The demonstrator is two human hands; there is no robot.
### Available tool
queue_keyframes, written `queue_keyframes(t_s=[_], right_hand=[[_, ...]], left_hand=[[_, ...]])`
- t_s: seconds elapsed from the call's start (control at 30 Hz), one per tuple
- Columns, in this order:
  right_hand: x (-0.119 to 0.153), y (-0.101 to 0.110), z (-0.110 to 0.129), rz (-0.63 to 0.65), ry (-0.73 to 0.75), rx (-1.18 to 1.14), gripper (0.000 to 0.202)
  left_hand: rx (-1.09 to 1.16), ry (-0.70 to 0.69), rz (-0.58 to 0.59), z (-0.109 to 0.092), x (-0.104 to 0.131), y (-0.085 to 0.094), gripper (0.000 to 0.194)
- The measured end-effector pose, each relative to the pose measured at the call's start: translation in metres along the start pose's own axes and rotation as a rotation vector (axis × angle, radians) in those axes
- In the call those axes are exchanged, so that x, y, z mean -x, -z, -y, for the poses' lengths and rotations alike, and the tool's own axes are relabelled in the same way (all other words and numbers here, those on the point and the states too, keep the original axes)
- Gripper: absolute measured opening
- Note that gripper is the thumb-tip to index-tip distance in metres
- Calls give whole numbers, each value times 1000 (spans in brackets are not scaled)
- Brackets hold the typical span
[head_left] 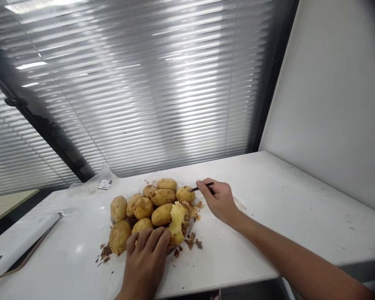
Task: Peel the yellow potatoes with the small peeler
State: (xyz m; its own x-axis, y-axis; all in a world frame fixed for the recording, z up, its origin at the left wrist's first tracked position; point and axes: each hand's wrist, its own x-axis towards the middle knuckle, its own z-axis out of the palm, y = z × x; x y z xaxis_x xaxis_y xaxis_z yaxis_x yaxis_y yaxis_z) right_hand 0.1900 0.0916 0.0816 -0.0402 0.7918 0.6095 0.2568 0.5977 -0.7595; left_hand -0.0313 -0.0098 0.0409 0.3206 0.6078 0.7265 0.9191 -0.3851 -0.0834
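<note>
My left hand (145, 260) lies palm down on the smooth white surface (268, 216), fingers loosely spread and holding nothing, the fingertips touching the near edge of a heap of potatoes (150, 208). Just beyond those fingertips sits a partly peeled potato (177, 221), its pale yellow flesh rough and crumbly where the skin is gone. The rest of the heap is rounded, knobbly and tan, the skins dull and flecked with brown.

My right hand (220, 201) is pinched shut on a thin dark tool (201, 187), slender as a stick, whose tip points at the far right potato of the heap; I cannot tell whether it touches.

Brown flakes of peel (190, 242) lie scattered on the surface between the two hands and to the left of the left hand.

Beyond the heap, a crumpled clear plastic bag (96, 181) with a small label lies flat. Well to the left of my left hand rests a flat white board (18, 239) with rounded corners. Glossy horizontal blinds (143, 83) fill the background.
</note>
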Motion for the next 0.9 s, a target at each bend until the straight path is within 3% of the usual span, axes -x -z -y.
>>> queue_keyframes(t_s=[0.27,0.4,0.5,0.6,0.73,0.9], right_hand=[[0,1,1,-14,-4,-35,40],[0,3,2,-32,-45,-30,39],[2,4,2,-44,-83,-40,41],[4,3,1,-8,-151,-86,43],[6,6,1,54,-245,-235,50],[4,8,0,53,-313,-431,48]], left_hand=[[134,-35,56,6,-18,10,13],[373,140,350,16,-27,23,5],[561,258,483,23,-38,40,3],[549,224,464,26,-48,53,11],[354,6,296,29,-55,55,21],[321,-79,301,37,-54,50,21]])
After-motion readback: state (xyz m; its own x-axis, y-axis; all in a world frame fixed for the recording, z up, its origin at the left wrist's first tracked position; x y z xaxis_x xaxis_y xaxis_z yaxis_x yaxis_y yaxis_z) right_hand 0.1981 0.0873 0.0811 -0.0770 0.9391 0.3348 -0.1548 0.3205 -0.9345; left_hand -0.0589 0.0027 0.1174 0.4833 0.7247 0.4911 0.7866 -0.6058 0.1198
